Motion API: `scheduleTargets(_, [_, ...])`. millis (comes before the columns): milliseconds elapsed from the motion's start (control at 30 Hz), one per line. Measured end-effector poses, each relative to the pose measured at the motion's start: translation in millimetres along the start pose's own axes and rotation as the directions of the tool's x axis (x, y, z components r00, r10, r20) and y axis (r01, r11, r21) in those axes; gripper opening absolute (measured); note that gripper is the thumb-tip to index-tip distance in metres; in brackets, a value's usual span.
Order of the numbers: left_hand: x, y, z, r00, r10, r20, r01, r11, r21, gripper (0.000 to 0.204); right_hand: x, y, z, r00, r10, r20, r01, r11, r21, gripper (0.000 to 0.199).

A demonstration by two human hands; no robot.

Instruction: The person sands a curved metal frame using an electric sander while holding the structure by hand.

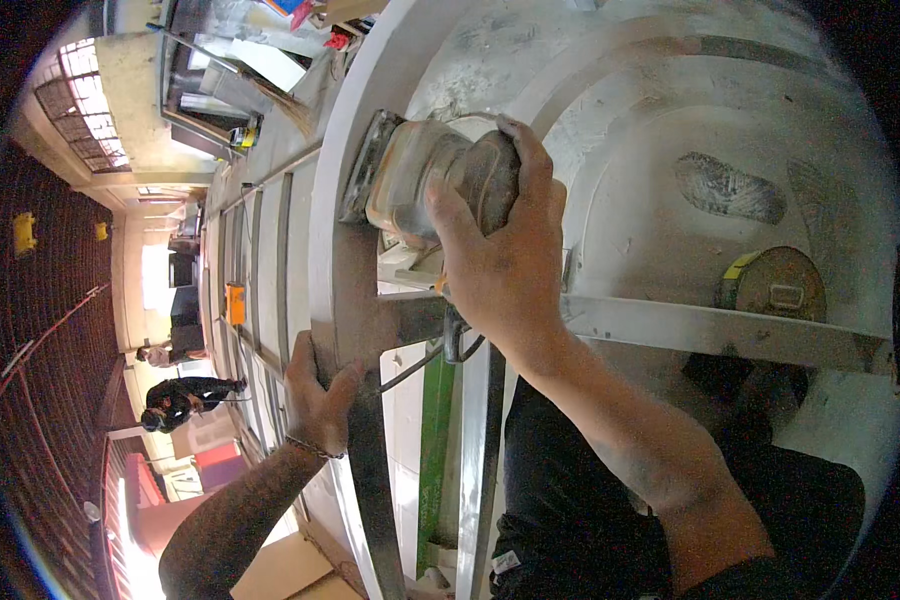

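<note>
My right hand (pixel 505 265) is wrapped over the rounded top of a dusty palm sander (pixel 410 185). The sander is tilted on its side, and its flat pad meets the inner side of a curved grey metal frame (pixel 342 285). A dark cable (pixel 410 372) trails below my right wrist. Lower on the same frame, my left hand (pixel 320 395) grips the bar near a joint with a crosspiece, thumb on one side and fingers over the outer edge. A bracelet (pixel 313 448) circles that wrist.
A grey crossbar (pixel 730 325) runs right from the joint; a green bar (pixel 435 450) lies below. A round tin (pixel 778 283) stands on the dusty floor. Left are long metal rails (pixel 255 260), an orange box (pixel 234 303) and a bending person (pixel 182 400) in dark clothes.
</note>
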State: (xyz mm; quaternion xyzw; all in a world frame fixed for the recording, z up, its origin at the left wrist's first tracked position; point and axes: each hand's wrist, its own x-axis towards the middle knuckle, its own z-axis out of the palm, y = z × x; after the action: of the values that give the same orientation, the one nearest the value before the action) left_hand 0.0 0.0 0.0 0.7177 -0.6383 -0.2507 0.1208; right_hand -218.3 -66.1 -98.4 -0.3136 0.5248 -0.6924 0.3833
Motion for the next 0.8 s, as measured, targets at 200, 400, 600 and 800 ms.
scheduleTargets(200, [-1,-3,8,0.999,0.051,-0.013,-0.052,0.995,-0.079,0.052,23,-3,2,0.981,-0.143,-0.131,0.13,0.986,-0.102,0.077])
scheduleTargets(400, [-3,2,5,0.999,0.04,-0.001,-0.04,0.997,-0.073,0.053,42,-9,7,0.984,-0.053,-0.168,0.042,0.997,-0.068,0.077])
scheduleTargets(600, [-3,1,7,0.997,0.072,-0.03,-0.074,0.995,-0.06,0.051,62,-7,12,0.951,-0.178,-0.253,0.145,0.979,-0.142,0.078])
scheduleTargets(800, [-1,1,6,0.996,0.088,-0.022,-0.088,0.995,-0.039,0.047,80,-24,5,0.935,-0.208,-0.288,0.182,0.977,-0.114,0.08])
